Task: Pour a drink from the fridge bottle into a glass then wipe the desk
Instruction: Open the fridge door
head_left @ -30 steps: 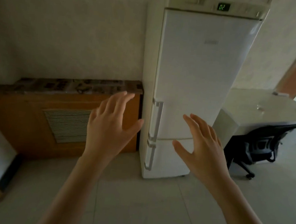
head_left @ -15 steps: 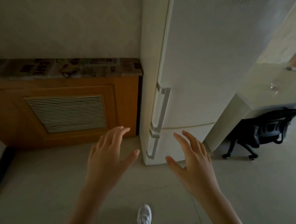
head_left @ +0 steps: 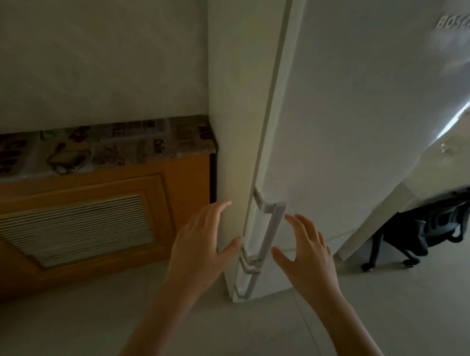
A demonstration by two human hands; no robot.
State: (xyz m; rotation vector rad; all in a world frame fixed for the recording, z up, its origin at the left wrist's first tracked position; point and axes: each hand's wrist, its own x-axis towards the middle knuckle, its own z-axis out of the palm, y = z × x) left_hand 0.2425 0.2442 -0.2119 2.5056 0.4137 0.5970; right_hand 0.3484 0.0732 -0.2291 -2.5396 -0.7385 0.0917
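There is one fridge (head_left: 364,119) with two handles (head_left: 271,231). Two hands reach out, a left hand (head_left: 202,242) and a right hand (head_left: 308,255). There is one desk (head_left: 461,161), one glass (head_left: 445,147), one black chair (head_left: 423,226) and one wooden cabinet (head_left: 80,205).

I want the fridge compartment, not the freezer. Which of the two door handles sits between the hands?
The upper handle, the long bar; the lower handle sits below both hands.

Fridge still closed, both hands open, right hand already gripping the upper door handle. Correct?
Not quite. In the head view the right hand is open beside the upper door handle, not gripping it. The rest holds: the fridge is closed and the left hand is open too.
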